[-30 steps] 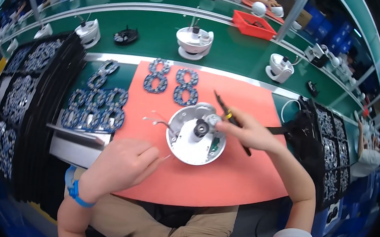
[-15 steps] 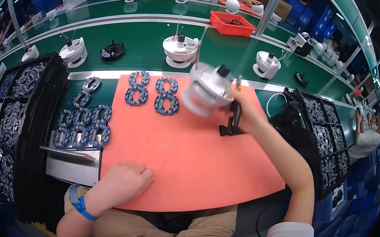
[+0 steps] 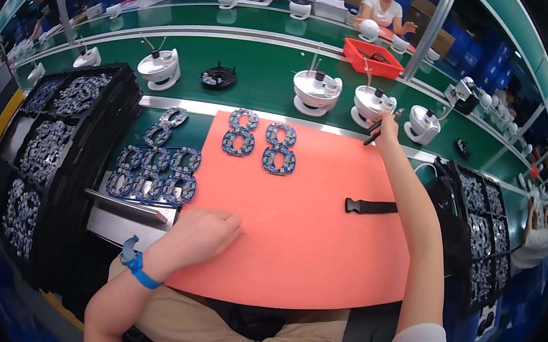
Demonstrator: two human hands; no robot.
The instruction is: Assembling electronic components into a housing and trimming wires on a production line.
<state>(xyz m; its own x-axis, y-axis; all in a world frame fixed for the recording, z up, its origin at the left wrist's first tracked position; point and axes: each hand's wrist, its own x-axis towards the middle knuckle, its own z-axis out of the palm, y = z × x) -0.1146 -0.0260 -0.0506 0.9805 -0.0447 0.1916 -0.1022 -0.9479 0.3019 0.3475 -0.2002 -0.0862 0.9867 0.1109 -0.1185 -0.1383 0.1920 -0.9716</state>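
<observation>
My right hand (image 3: pixel 387 125) reaches to the far edge of the orange mat (image 3: pixel 305 255). Its fingers close round a black-handled hand tool (image 3: pixel 374 131), whose kind I cannot make out. That hand is also against a white rounded device housing (image 3: pixel 367 102) with wires standing up from it, on the green bench. Whether the fingers grip the housing too is hidden. On the mat's near left rests my left hand (image 3: pixel 207 232), fingers curled under and out of sight, a blue strap on its wrist. Two pairs of blue ring-shaped circuit boards (image 3: pixel 279 160) lie farther up the mat.
More ring boards (image 3: pixel 152 174) lie left of the mat, beside a black tray stack (image 3: pixel 81 142); another tray stack (image 3: pixel 478 221) stands right. Similar white housings (image 3: pixel 316 93) line the bench. A black buckle strap (image 3: pixel 371 208) crosses the mat. Beyond sit a red bin (image 3: pixel 373 59) and a person.
My right hand has carried the white housing from above the mat to the bench behind it, tool still in hand. The view has shifted; my left hand stays on the mat.
</observation>
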